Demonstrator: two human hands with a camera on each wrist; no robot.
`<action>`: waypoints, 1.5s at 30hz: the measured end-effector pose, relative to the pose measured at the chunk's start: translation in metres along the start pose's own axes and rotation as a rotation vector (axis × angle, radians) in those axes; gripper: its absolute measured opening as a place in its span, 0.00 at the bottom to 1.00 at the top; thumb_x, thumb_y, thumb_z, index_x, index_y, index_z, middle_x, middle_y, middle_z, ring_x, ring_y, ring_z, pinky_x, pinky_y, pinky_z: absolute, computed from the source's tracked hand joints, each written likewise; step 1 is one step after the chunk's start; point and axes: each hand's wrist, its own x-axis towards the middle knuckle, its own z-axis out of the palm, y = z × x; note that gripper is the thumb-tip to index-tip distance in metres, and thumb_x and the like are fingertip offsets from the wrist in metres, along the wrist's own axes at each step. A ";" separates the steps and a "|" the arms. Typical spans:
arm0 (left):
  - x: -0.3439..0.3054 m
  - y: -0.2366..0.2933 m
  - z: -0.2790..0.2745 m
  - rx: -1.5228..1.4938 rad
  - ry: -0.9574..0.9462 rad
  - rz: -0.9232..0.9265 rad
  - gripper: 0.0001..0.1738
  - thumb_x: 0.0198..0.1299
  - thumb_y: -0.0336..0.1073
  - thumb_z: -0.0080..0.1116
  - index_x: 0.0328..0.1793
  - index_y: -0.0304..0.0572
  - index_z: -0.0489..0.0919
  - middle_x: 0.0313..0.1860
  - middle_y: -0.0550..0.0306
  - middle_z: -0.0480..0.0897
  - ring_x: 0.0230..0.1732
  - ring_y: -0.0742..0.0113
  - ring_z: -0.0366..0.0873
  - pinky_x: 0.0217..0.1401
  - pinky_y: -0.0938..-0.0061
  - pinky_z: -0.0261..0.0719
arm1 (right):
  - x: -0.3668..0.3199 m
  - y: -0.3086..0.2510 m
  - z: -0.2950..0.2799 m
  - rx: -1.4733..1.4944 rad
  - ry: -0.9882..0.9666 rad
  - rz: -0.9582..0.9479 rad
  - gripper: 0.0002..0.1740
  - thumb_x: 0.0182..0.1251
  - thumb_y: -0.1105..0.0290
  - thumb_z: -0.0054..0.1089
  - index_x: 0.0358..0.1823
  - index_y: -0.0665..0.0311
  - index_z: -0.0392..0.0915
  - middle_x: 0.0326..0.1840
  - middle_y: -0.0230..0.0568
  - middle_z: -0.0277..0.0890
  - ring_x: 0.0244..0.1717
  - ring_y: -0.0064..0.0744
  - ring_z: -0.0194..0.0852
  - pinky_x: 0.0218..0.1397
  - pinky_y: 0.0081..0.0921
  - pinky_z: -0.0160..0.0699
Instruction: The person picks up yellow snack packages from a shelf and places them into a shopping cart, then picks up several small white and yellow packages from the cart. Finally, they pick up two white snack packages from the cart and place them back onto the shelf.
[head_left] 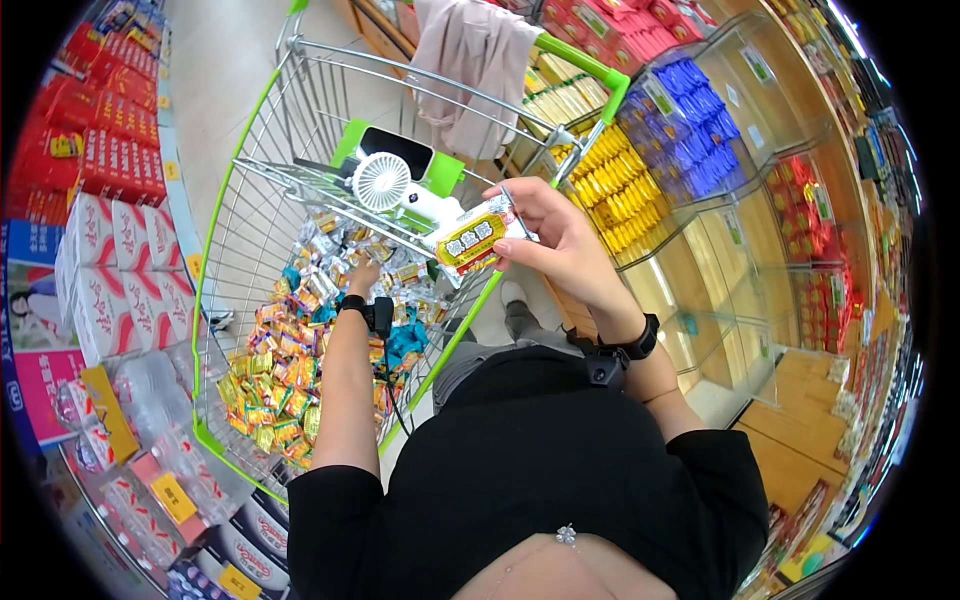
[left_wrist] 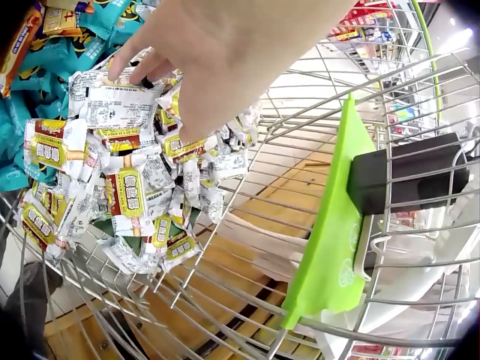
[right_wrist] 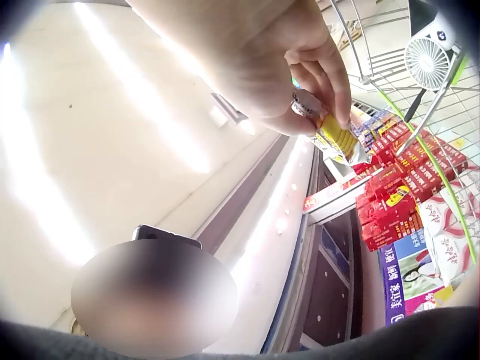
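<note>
Packet [head_left: 472,240], wht w/ yellow-&-red label, held up near small wht fan [head_left: 382,182]; we see R hand [head_left: 565,240] pinching it betw. thumb & fingers. L hand [left_wrist: 217,60] down in cart [head_left: 582,61], fingers on wht packets [left_wrist: 127,199]; we can't tell if gripping. Same pile: teal packs [head_left: 405,342], orange & yellow packs [head_left: 265,400]. Further out: pale cloth [head_left: 470,60] over cart end, blue packs [head_left: 690,130] on shelf [head_left: 690,280].

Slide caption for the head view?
Right hand holds a wrapped snack; left hand touches the pile of snack packets in a shopping cart.
</note>
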 end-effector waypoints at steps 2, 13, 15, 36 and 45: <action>0.050 -0.038 0.018 -0.048 -0.011 0.040 0.38 0.54 0.47 0.44 0.69 0.49 0.46 0.62 0.42 0.61 0.60 0.48 0.61 0.56 0.64 0.62 | -0.003 -0.001 -0.003 0.014 -0.005 0.003 0.22 0.55 0.78 0.55 0.51 0.65 0.61 0.43 0.38 0.70 0.41 0.21 0.69 0.38 0.17 0.72; 0.036 -0.028 0.024 -0.622 0.011 -0.055 0.33 0.54 0.44 0.44 0.66 0.48 0.54 0.62 0.55 0.61 0.60 0.56 0.57 0.53 0.59 0.61 | -0.017 -0.003 -0.015 -0.009 0.045 -0.018 0.22 0.56 0.76 0.55 0.52 0.66 0.60 0.43 0.38 0.70 0.41 0.21 0.68 0.39 0.19 0.71; 0.015 -0.020 0.016 -0.780 -0.042 -0.111 0.33 0.53 0.49 0.43 0.66 0.52 0.55 0.64 0.57 0.58 0.65 0.55 0.50 0.53 0.50 0.59 | -0.017 -0.002 -0.015 0.008 0.025 -0.016 0.21 0.56 0.76 0.55 0.51 0.66 0.60 0.43 0.37 0.70 0.42 0.21 0.68 0.39 0.19 0.71; -0.058 0.004 -0.027 -0.986 0.472 0.261 0.14 0.54 0.34 0.54 0.44 0.35 0.77 0.30 0.62 0.77 0.28 0.78 0.72 0.28 0.84 0.69 | -0.019 -0.008 -0.033 -0.044 0.058 -0.026 0.21 0.55 0.77 0.54 0.51 0.67 0.61 0.43 0.37 0.69 0.41 0.21 0.68 0.37 0.17 0.72; -0.204 0.069 -0.092 -1.055 0.780 0.590 0.12 0.54 0.24 0.50 0.46 0.34 0.71 0.35 0.58 0.75 0.37 0.73 0.73 0.43 0.79 0.72 | 0.005 -0.002 -0.020 -0.027 -0.088 -0.039 0.21 0.55 0.79 0.53 0.51 0.67 0.61 0.43 0.37 0.70 0.40 0.21 0.69 0.36 0.17 0.73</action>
